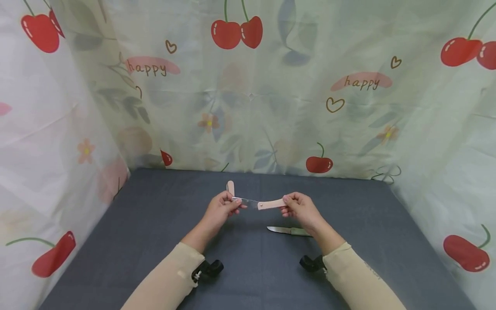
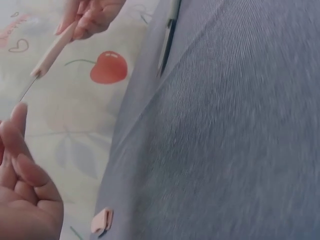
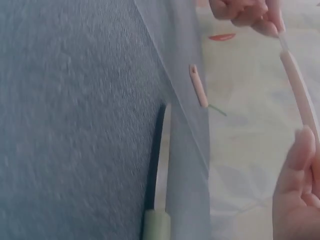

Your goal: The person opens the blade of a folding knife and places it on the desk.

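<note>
Head view – both hands [image 1: 222,209] [image 1: 300,209] hold knife [image 1: 257,203]

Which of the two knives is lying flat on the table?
The green-handled knife, lying on the grey table near the right hand. The pink-handled knife is held in the air between both hands, the left hand pinching its blade.

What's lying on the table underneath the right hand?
A green-handled knife lies flat on the grey table below the right hand, which holds the pink knife above it. The end of its handle is hidden behind the wrist.
</note>
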